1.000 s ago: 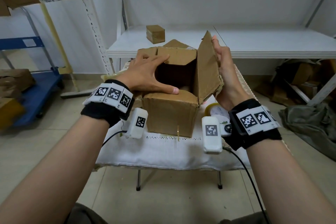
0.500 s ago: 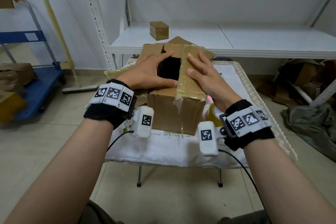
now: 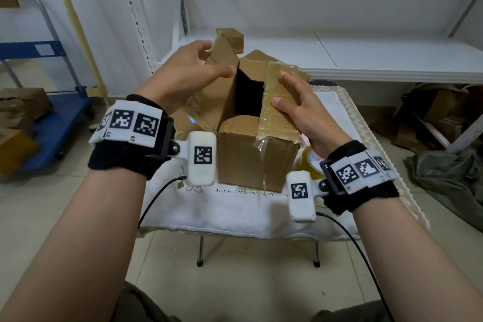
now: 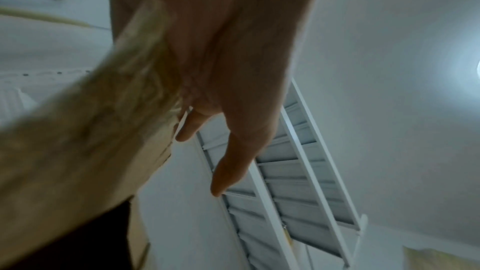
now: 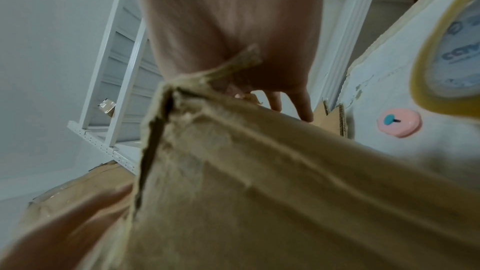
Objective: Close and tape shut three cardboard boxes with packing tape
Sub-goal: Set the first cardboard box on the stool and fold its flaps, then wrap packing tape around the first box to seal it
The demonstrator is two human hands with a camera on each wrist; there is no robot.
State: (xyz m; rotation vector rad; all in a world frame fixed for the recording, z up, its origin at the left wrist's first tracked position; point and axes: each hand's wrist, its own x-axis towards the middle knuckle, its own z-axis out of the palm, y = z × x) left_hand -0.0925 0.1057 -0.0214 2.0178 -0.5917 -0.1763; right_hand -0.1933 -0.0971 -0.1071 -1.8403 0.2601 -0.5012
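White shelving [image 3: 366,60] runs behind a small tabletop [image 3: 235,206] covered in white cloth, and the cardboard box [image 3: 251,159] sits in the middle of that tabletop. Everything below is placed relative to the box.

Your right hand [image 3: 311,115] lies flat on the box's right top flap [image 3: 277,102], fingers [image 3: 287,78] straight and spread, pressing it down. That flap is level and carries old glossy tape along its inner edge. Nothing is gripped.

Your left hand [image 3: 180,76] is at the box's left side, on the left top flap [image 3: 219,81], which stands tilted up and not yet folded down. Thumb stretches toward the opening, other fingers reach over the flap's top edge. From the left wrist view the fingers look loosely extended, so not clenched; real grip on the flap I can't confirm.

Box's top is open in the middle, dark gap between the two flaps. Near short flap is folded in.

Packing tape roll [image 3: 311,162], yellowish, sits on the tabletop just right of the box, by your right wrist. Pink round item [image 5: 398,122] lies beside the roll.

Small cardboard box [image 3: 232,38] is on the shelf behind the main box.
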